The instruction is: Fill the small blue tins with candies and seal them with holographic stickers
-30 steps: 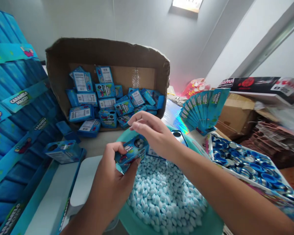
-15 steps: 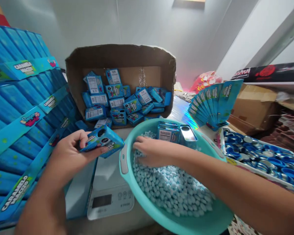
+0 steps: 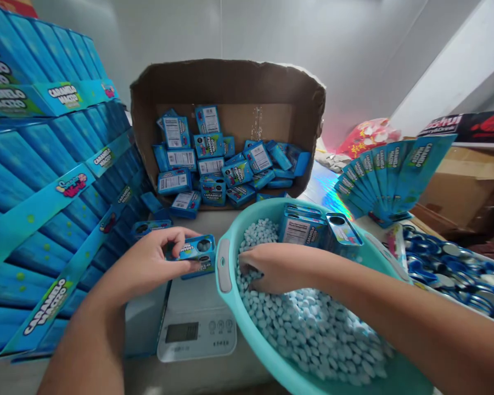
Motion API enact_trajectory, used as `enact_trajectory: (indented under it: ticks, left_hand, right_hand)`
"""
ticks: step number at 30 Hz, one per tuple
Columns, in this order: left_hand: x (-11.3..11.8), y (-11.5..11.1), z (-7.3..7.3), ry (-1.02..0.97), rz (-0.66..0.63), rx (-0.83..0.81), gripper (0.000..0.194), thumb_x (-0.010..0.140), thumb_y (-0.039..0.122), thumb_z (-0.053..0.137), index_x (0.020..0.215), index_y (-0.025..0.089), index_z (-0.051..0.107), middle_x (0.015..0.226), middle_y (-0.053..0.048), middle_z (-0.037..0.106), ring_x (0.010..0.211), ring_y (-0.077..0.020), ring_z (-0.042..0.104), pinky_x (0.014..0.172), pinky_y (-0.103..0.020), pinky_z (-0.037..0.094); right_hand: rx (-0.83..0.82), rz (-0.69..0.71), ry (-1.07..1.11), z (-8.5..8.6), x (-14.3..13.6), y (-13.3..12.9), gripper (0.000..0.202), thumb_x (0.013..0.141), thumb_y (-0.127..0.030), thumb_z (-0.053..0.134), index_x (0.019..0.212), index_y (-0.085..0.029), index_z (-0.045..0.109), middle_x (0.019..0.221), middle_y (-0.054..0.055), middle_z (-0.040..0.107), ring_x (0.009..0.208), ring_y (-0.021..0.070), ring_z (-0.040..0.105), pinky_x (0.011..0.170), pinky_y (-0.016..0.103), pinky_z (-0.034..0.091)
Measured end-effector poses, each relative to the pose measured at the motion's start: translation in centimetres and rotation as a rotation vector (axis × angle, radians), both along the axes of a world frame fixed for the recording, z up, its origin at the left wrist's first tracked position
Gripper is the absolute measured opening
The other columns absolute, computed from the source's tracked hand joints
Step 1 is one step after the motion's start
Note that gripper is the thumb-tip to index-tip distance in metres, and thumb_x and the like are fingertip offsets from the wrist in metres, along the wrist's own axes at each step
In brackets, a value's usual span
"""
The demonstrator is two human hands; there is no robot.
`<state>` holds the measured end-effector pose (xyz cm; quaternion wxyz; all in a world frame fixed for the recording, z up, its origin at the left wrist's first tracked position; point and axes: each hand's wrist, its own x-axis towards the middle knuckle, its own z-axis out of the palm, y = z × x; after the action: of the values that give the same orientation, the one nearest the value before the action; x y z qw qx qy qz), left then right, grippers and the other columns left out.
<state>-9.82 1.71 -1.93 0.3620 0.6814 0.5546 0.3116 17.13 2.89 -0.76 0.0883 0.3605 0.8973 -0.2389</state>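
My left hand (image 3: 152, 255) grips a small blue candy tin (image 3: 205, 263), thumb in front and fingers behind, above the white kitchen scale (image 3: 206, 307) and beside the basin's handle. The tin's end facing up shows a dark round opening. Inside the turquoise basin (image 3: 253, 337), my right hand (image 3: 271, 266) reaches into a heap of pale blue candies (image 3: 308, 334). Its fingers are curled and their tips are partly buried, so how many candies they hold is hidden. Against the basin's far wall stand upright blue tins (image 3: 300, 230), one with a shiny silver-rimmed top (image 3: 343, 227).
Behind lies a cardboard box (image 3: 230, 82) with several blue candy packs inside. Blue display cartons (image 3: 45, 186) are stacked high at left. Fanned printed cards (image 3: 385, 175) stand at right, near a tray of round blue and silver lids (image 3: 456, 274).
The view has shifted left, so things appear further right. My left hand has lowered the tin and turned it, bringing it close to the basin's rim. My right hand stays among the candies.
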Motion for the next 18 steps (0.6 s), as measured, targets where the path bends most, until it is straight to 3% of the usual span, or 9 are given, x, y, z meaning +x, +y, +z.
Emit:
enact_trajectory:
  ticks: [2, 4, 8, 12, 18]
  left_hand:
    - [0.2, -0.1, 0.2, -0.085, -0.035, 0.026, 0.037, 0.064, 0.036, 0.084, 0.068, 0.022, 0.051, 0.128, -0.011, 0.066, 0.115, -0.0295, 0.065, 0.093, -0.043, 0.055]
    - [0.2, -0.2, 0.4, -0.174, -0.015, 0.090, 0.034, 0.068, 0.040, 0.083, 0.073, 0.023, 0.054, 0.133, -0.012, 0.064, 0.123, -0.0302, 0.062, 0.098, -0.044, 0.053]
    - [0.1, -0.3, 0.6, -0.276, 0.176, 0.255, 0.027, 0.083, 0.044, 0.071, 0.074, 0.022, 0.057, 0.113, -0.008, 0.072, 0.108, -0.0243, 0.068, 0.089, -0.037, 0.056]
    - [0.3, 0.0, 0.4, -0.302, 0.392, 0.346, 0.022, 0.086, 0.042, 0.070, 0.083, 0.021, 0.061, 0.099, -0.005, 0.074, 0.097, -0.0200, 0.069, 0.088, -0.034, 0.054]
    - [0.2, 1.3, -0.1, -0.616, 0.636, 0.253, 0.022, 0.077, 0.030, 0.076, 0.084, 0.020, 0.059, 0.091, -0.004, 0.073, 0.091, -0.0215, 0.072, 0.080, -0.034, 0.058]
  right_hand:
    - [0.004, 0.000, 0.000, 0.1, -0.1, -0.1, 0.015, 0.080, -0.020, 0.062, 0.094, -0.020, 0.066, 0.088, 0.008, 0.071, 0.073, 0.0207, 0.063, 0.056, 0.029, 0.036]
    - [0.018, 0.008, 0.000, 0.2, -0.1, -0.2, 0.013, 0.079, -0.019, 0.062, 0.092, -0.020, 0.065, 0.084, 0.007, 0.070, 0.070, 0.0203, 0.061, 0.055, 0.029, 0.035]
    - [0.054, 0.006, 0.021, 0.3, 0.0, -0.1, 0.006, 0.079, -0.017, 0.057, 0.081, -0.022, 0.061, 0.078, 0.005, 0.068, 0.064, 0.0186, 0.057, 0.055, 0.030, 0.034]
    - [0.058, 0.018, 0.016, 0.5, 0.1, 0.2, 0.009, 0.080, -0.014, 0.054, 0.077, -0.021, 0.060, 0.077, 0.004, 0.068, 0.065, 0.0175, 0.055, 0.058, 0.029, 0.036]
    - [0.024, 0.003, 0.029, 1.6, 0.2, 0.3, 0.013, 0.083, -0.013, 0.052, 0.082, -0.019, 0.064, 0.087, 0.006, 0.071, 0.077, 0.0195, 0.061, 0.064, 0.029, 0.040]
